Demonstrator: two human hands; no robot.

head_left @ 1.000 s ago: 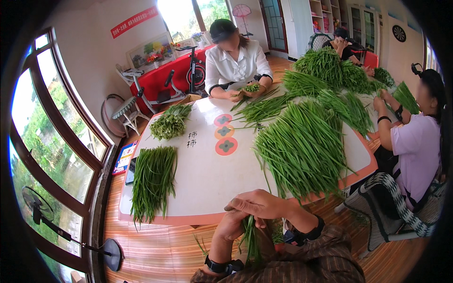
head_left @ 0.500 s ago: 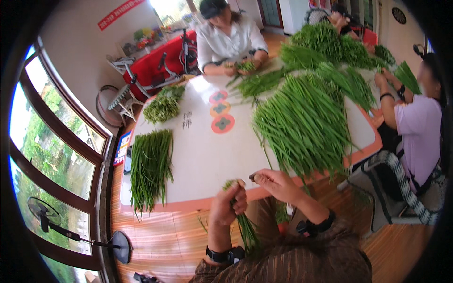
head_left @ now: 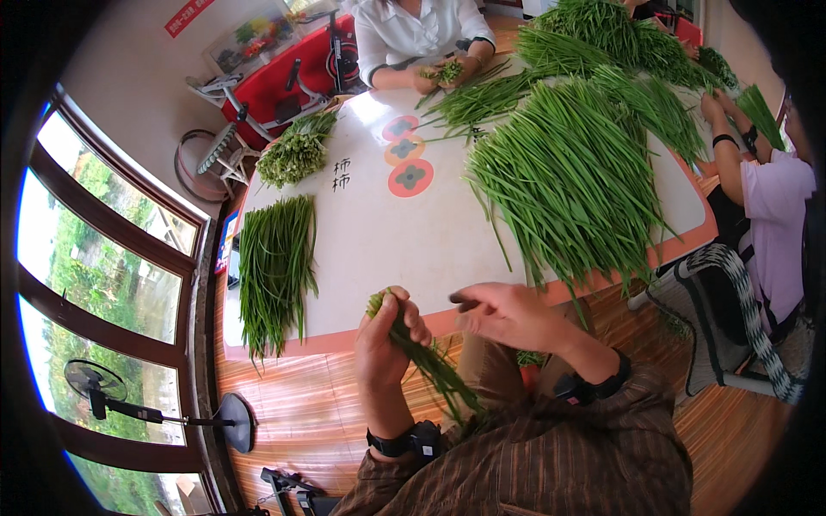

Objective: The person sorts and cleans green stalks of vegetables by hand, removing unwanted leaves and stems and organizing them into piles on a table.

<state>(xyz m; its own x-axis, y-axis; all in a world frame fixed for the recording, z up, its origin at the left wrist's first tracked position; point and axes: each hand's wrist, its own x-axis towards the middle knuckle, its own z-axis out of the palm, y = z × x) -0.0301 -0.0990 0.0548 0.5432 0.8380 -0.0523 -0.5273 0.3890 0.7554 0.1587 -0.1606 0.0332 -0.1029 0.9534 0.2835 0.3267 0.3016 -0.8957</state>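
My left hand (head_left: 385, 340) is closed around a small bunch of green chive stalks (head_left: 434, 368) that slants down toward my lap. My right hand (head_left: 503, 315) hovers just to the right of it, fingers spread, holding nothing. Both hands are at the near edge of a white table (head_left: 387, 241) with an orange rim. A large loose heap of green stalks (head_left: 572, 176) covers the table's right half, just beyond my right hand. A tidy laid-out pile of stalks (head_left: 274, 267) lies on the table's left side.
A person in a white shirt (head_left: 413, 30) sits at the far side handling stalks. Another person in a lilac top (head_left: 770, 198) works at the right, by a woven chair (head_left: 731, 301). A bundled heap (head_left: 297, 150) lies far left. Windows and a standing fan (head_left: 95, 383) are at left.
My hands have come apart: the right one let go of the bunch and opened, while the left keeps the stalks. The view has tilted down closer to the table.
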